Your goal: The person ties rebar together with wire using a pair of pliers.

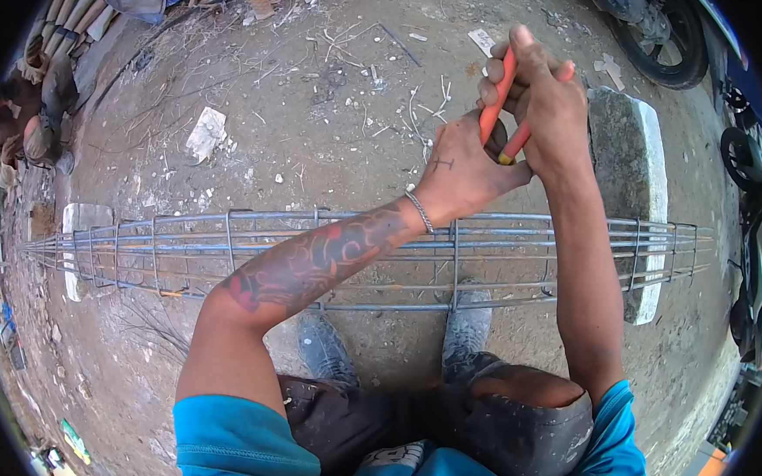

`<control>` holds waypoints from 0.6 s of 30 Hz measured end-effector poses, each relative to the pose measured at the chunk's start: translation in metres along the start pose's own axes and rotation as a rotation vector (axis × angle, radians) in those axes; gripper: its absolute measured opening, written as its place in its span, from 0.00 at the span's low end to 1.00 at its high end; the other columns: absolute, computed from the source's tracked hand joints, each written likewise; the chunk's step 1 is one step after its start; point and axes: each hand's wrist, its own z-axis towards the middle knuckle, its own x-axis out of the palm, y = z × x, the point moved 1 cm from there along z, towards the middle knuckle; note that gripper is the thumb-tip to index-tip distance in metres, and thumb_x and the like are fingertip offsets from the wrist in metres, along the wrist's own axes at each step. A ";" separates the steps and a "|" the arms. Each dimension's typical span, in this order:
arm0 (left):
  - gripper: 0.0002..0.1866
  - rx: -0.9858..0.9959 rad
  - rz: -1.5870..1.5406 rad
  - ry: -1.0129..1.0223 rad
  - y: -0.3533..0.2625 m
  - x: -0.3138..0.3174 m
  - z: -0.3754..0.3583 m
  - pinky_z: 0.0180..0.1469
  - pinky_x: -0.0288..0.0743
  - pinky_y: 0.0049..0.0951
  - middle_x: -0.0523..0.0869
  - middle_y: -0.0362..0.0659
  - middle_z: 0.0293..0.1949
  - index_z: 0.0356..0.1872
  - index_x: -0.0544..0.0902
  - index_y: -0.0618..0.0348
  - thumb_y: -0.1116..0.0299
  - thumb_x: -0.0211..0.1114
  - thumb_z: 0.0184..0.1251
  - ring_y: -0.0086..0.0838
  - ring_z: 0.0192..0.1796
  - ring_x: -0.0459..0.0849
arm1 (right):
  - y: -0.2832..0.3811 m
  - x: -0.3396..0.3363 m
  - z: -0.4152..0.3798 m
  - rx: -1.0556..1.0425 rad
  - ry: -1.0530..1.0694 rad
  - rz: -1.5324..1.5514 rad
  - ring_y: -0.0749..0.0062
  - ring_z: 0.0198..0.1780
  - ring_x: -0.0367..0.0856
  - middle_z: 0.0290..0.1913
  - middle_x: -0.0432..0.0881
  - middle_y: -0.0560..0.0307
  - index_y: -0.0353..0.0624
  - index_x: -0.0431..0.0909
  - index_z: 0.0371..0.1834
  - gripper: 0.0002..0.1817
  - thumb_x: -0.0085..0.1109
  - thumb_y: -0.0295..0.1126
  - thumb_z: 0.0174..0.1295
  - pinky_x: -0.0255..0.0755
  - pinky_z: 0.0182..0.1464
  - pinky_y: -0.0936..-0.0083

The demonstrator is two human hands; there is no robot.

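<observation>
Orange-handled pliers (pixel 497 97) are held up beyond the rebar cage, their handles spread apart. My right hand (pixel 556 118) is closed around the handles, with its thumb pointing up and away. My left hand (pixel 466 166) grips the pliers at their near end, the thumb stretched toward my right wrist. The jaws are mostly hidden by my fingers, and I cannot see whether anything is between them. Below my hands, the long rebar cage (pixel 377 303) of thin bars and square ties runs from left to right across my shoes.
A concrete block (pixel 655 181) supports the cage on the right, and a smaller block (pixel 73 285) on the left. Motorbike wheels (pixel 672 46) stand at the upper right. Debris and a white scrap (pixel 206 136) litter the ground. Stacked sacks (pixel 72 14) lie upper left.
</observation>
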 end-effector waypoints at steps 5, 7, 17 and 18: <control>0.16 -0.160 -0.215 0.435 0.012 -0.011 0.023 0.26 0.73 0.26 0.77 0.38 0.20 0.30 0.75 0.64 0.61 0.70 0.56 0.22 0.22 0.78 | -0.045 -0.005 0.045 0.111 0.677 0.918 0.79 0.17 0.67 0.17 0.67 0.69 0.46 0.73 0.33 0.29 0.53 0.64 0.62 0.67 0.24 0.78; 0.15 -0.064 -0.100 0.370 0.018 -0.003 0.026 0.26 0.74 0.27 0.77 0.41 0.23 0.32 0.75 0.65 0.62 0.66 0.60 0.24 0.23 0.79 | -0.039 -0.001 0.040 0.128 0.606 0.662 0.79 0.20 0.70 0.18 0.68 0.68 0.47 0.73 0.35 0.29 0.51 0.65 0.63 0.68 0.26 0.80; 0.14 0.444 0.377 0.358 0.001 -0.001 0.058 0.44 0.76 0.39 0.80 0.54 0.37 0.45 0.73 0.63 0.73 0.60 0.59 0.45 0.42 0.82 | 0.037 -0.071 -0.024 -0.435 -0.136 -0.869 0.67 0.43 0.81 0.38 0.82 0.55 0.42 0.77 0.52 0.25 0.69 0.45 0.57 0.74 0.50 0.67; 0.12 0.504 0.494 0.368 0.002 0.001 0.056 0.45 0.75 0.40 0.80 0.53 0.37 0.43 0.74 0.62 0.74 0.61 0.58 0.47 0.42 0.81 | 0.041 -0.083 -0.045 -0.343 -0.029 -0.971 0.65 0.47 0.81 0.41 0.83 0.54 0.41 0.77 0.54 0.25 0.70 0.39 0.54 0.73 0.52 0.66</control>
